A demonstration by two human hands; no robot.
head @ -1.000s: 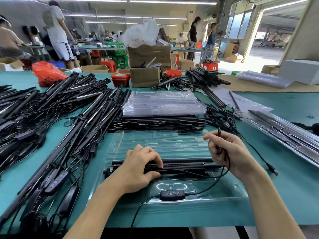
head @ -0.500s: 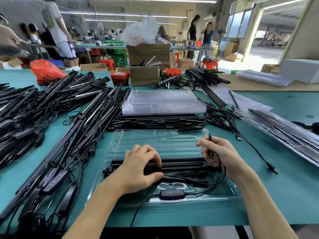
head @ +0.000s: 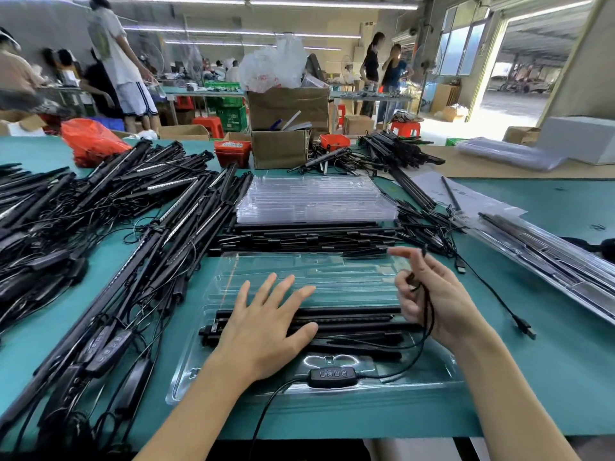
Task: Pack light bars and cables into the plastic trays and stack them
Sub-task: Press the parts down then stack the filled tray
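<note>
A clear plastic tray (head: 332, 274) lies on the green table in front of me. Black light bars (head: 359, 319) lie across its middle. My left hand (head: 266, 324) hovers flat over the bars with its fingers spread and straight. My right hand (head: 436, 297) is raised at the tray's right end and pinches a thin black cable (head: 429, 314) that loops down to the inline controller (head: 331, 374) at the tray's front edge. The cable's plug (head: 525, 327) lies on the table to the right.
A stack of empty clear trays (head: 316, 201) sits behind, with a row of black bars (head: 306, 241) in front of it. A large heap of light bars and cables (head: 109, 234) fills the left. Packed trays (head: 545, 251) lie at right. Cardboard boxes (head: 286, 128) stand at the back.
My left hand has lifted its curled fingers off the bars and spread them flat. My right hand has gathered the cable closer and higher over the tray's right end.
</note>
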